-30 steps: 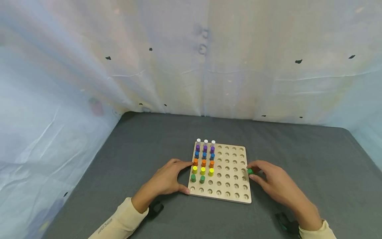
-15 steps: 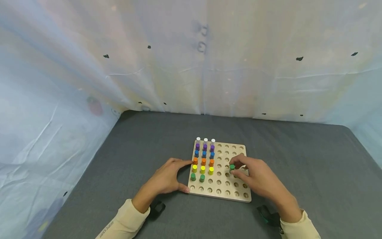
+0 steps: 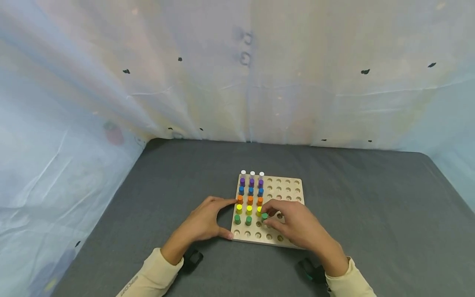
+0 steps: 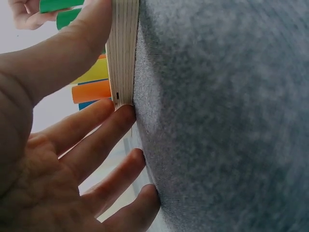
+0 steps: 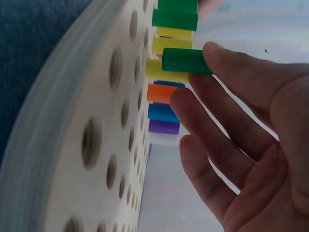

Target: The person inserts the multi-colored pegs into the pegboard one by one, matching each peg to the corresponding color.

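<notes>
A square wooden peg board lies on the dark cloth, with rows of round holes. My right hand pinches a green peg between thumb and fingers, over the board just right of the yellow pegs. In the right wrist view the peg is apart from the board face. Two green pegs stand in the row in front of the yellow ones. My left hand has its fingers spread, thumb near the front left corner and fingertips touching the board's left edge.
Behind the yellow row stand rows of three orange, blue, purple and white pegs. The grey cloth spreads around the board. A pale curtain hangs at the back and left.
My right hand has carried the green peg leftward from beyond the board's right edge to beside the front yellow peg. My left hand has kept its place at the left edge.
</notes>
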The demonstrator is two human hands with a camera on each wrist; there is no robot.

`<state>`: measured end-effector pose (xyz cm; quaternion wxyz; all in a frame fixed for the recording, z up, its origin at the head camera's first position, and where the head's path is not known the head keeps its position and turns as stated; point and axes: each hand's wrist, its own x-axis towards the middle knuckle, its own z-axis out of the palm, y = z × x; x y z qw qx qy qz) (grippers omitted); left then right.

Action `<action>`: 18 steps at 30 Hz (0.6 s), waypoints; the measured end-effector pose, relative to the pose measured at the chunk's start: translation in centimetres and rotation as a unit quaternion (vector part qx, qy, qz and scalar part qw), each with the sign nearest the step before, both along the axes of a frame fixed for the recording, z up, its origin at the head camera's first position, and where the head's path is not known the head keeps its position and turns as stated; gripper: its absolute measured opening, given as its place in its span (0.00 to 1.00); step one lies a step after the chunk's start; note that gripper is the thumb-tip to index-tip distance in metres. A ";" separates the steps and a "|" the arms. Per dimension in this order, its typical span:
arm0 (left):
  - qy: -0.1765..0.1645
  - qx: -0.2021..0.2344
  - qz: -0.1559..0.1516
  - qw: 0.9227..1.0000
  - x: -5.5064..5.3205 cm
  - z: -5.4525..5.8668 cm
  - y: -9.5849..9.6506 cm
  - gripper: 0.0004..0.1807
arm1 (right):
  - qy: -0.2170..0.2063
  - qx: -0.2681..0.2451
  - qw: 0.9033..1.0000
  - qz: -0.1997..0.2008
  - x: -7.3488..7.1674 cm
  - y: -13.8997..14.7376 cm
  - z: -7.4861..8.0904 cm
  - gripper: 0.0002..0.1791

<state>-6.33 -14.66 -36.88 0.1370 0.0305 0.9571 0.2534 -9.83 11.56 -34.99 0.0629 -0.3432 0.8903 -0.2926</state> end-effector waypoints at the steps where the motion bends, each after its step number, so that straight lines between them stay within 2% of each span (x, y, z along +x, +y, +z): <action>1: 0.002 -0.002 0.000 1.000 0.0 0.0 0.0 0.50 | -0.001 -0.001 1.000 -0.001 0.0 -0.1 -0.1 0.11; 8: -0.001 -0.008 -0.005 1.000 -0.1 -0.1 0.0 0.50 | -0.004 0.003 1.000 -0.010 0.2 -0.8 -0.5 0.10; 18: 0.014 -0.001 -0.002 1.000 0.0 0.1 0.1 0.50 | -0.001 -0.009 1.000 -0.012 0.1 -1.2 -1.2 0.10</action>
